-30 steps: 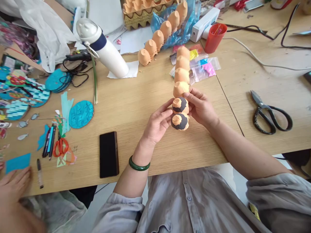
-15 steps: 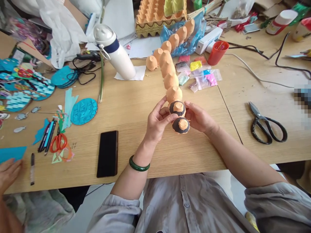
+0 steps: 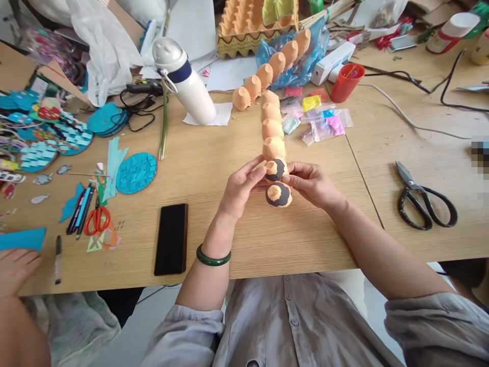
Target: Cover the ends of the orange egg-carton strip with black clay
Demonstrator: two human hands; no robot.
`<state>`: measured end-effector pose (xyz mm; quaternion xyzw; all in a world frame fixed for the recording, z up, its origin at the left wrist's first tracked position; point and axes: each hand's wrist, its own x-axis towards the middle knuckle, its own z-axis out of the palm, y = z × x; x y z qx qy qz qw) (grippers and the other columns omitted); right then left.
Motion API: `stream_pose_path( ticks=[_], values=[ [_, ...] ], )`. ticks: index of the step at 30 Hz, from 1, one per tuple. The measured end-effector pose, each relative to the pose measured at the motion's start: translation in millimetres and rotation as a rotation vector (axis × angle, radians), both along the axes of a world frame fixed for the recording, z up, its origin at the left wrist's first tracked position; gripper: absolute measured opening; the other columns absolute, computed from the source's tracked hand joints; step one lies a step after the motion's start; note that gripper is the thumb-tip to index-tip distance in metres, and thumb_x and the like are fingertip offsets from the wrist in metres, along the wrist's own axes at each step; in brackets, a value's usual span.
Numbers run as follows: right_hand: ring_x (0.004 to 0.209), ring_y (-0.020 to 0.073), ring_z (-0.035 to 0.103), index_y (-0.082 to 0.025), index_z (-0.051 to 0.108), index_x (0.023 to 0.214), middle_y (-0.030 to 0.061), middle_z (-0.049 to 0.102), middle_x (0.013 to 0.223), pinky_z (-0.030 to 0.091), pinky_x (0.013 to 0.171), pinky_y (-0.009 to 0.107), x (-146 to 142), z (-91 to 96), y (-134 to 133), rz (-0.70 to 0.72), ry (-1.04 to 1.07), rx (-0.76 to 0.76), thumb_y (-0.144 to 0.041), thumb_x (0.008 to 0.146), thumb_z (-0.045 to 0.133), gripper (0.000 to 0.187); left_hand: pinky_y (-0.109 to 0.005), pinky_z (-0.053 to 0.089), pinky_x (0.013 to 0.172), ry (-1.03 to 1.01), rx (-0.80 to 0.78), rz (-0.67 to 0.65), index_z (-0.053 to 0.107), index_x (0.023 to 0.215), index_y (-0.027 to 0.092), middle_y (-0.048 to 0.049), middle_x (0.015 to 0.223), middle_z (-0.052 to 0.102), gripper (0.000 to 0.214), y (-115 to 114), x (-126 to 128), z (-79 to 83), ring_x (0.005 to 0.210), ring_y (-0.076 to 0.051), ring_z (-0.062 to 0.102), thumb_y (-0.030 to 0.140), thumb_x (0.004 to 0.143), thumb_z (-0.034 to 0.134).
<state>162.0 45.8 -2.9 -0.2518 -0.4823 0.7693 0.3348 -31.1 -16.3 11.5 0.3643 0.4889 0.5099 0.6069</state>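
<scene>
Both my hands hold an orange egg carton strip (image 3: 272,130) above the table's near half. Its two nearest cups carry dark rings around orange tips. My left hand (image 3: 244,184) pinches the strip's left side by the nearer cups, thumb on the upper dark-ringed cup. On the opposite side, my right hand (image 3: 311,183) grips between the two ringed cups with thumb and fingers. A second orange egg carton strip (image 3: 265,75) lies behind, reaching back onto a blue plastic bag (image 3: 317,56).
Black scissors (image 3: 416,199) lie at right; a phone (image 3: 171,239) is at left. Farther back are a white bottle (image 3: 196,99), a red cup (image 3: 347,84), small colored packets (image 3: 311,103) and stacked egg trays (image 3: 240,25). Another person's hand (image 3: 17,267) rests on blue paper (image 3: 23,238).
The held strip has turned, so its dark-ringed cups now face more to the left. My right thumb has come onto the cups, and my left thumb has shifted up.
</scene>
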Motion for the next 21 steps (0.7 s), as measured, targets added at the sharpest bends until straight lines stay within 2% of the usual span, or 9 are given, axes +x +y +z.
stream_pose_path(
  ticks=[3,6,12,17,21],
  values=[
    [0.059,0.0113,0.064,-0.015,0.074,0.081,0.0019,0.070,0.072,0.057,0.059,0.025,0,3.6,-1,0.057,-0.073,0.094,-0.047,0.079,0.092,0.037,-0.042,0.061,0.096,0.124,-0.009,-0.019,0.055,0.154,0.013,-0.0117,0.105,0.084,0.098,0,-6,0.8,0.102,-0.029,0.080,0.056,0.073,0.090],
    [0.055,0.0106,0.062,-0.014,0.069,0.078,0.0012,0.066,0.067,0.054,0.054,0.024,0,5.4,-3,0.085,-0.110,0.127,-0.050,0.081,0.090,0.042,-0.042,0.062,0.094,0.151,-0.021,-0.080,0.055,0.154,0.012,-0.0127,0.104,0.084,0.102,0,-9,-0.6,0.102,-0.031,0.079,0.050,0.069,0.095],
    [0.052,0.0069,0.051,-0.014,0.068,0.076,-0.0018,0.058,0.064,0.040,0.045,0.020,-1,4.4,-4,0.091,-0.110,0.124,-0.051,0.081,0.090,0.044,-0.037,0.064,0.091,0.130,-0.021,-0.104,0.062,0.148,0.012,-0.0128,0.105,0.084,0.085,-1,-8,-1.4,0.100,-0.027,0.080,0.046,0.075,0.092],
    [0.049,0.0073,0.051,-0.015,0.065,0.070,-0.0015,0.057,0.060,0.039,0.046,0.022,-2,4.1,-7,0.043,-0.103,0.155,-0.057,0.087,0.082,0.049,-0.033,0.065,0.086,0.159,0.024,-0.093,0.070,0.139,0.017,-0.0095,0.105,0.084,0.072,0,-9,-4.7,0.096,-0.024,0.080,0.045,0.076,0.091],
    [0.049,0.0088,0.053,-0.015,0.064,0.067,-0.0005,0.058,0.059,0.040,0.045,0.023,-4,3.0,-11,0.011,-0.157,0.148,-0.060,0.086,0.081,0.052,-0.033,0.064,0.088,0.188,0.053,-0.169,0.078,0.124,0.015,-0.0083,0.098,0.084,0.058,2,-9,-6.6,0.095,-0.024,0.080,0.044,0.076,0.090]
  ],
)
